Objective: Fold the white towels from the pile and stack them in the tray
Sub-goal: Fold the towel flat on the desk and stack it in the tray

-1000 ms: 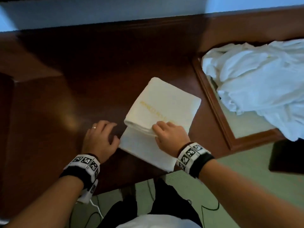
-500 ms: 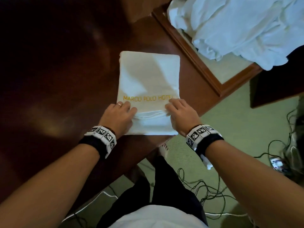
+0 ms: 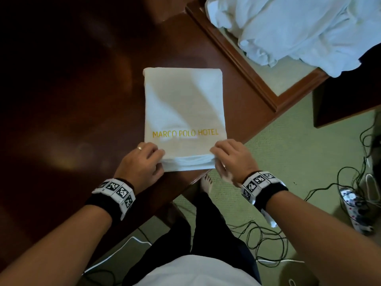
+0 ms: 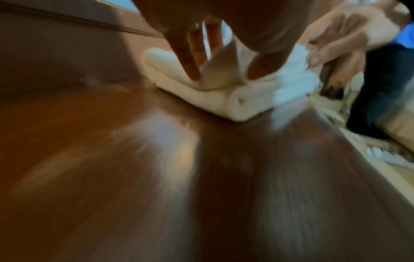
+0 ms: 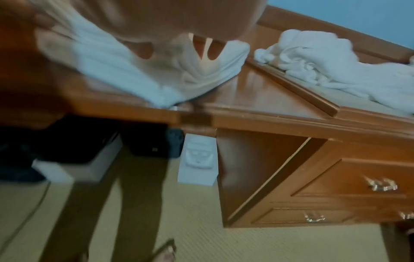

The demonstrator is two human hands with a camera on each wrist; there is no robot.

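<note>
A folded white towel [image 3: 183, 108] with gold "MARCO POLO HOTEL" lettering lies flat on the dark wooden desk [image 3: 72, 120], close to its front edge. My left hand [image 3: 158, 159] pinches the towel's near left corner, fingers on top and thumb at the edge. At the near right corner my right hand [image 3: 215, 159] grips the same way. The left wrist view shows my fingers [image 4: 195, 62] on the towel [image 4: 224, 99]. The right wrist view shows fabric [image 5: 125, 74] bunched in my grip. A crumpled pile of white towels [image 3: 299, 27] lies in the wooden-rimmed tray [image 3: 237, 58] at the back right.
The desk's front edge [image 3: 247, 139] runs diagonally just right of the towel. Below it is green carpet with tangled cables [image 3: 268, 244]. A dark block [image 3: 346, 104] sits right of the tray. Drawers [image 5: 358, 186] are under the desk. The desk stretches on to the left.
The towel has been turned square to me, lettering facing me. Both hands slid apart along its near edge to the two corners. The view tilted down and closer.
</note>
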